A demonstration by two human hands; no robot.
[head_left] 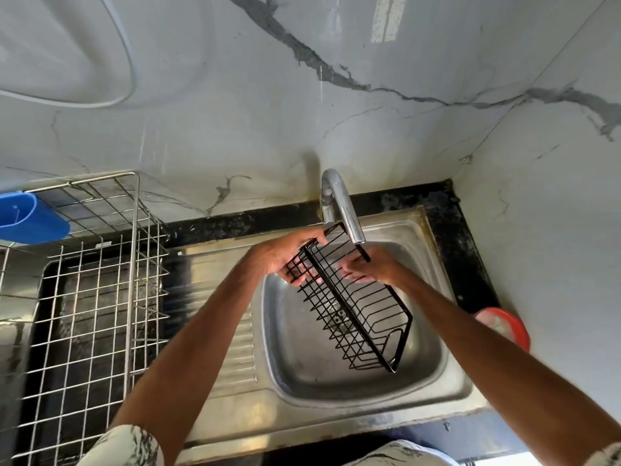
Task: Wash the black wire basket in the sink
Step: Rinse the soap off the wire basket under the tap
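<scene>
2 hands, left hand (285, 255) and right hand (373, 269), fingers (311, 237) curled round the black wire basket (349, 309), fingertips half hidden.

The tap (341, 205) arches over the far rim of the sink (336, 408), crowding the top end of the black wire basket (349, 309). A steel rack (97, 297) walls the left; the near basin lies open.
</scene>
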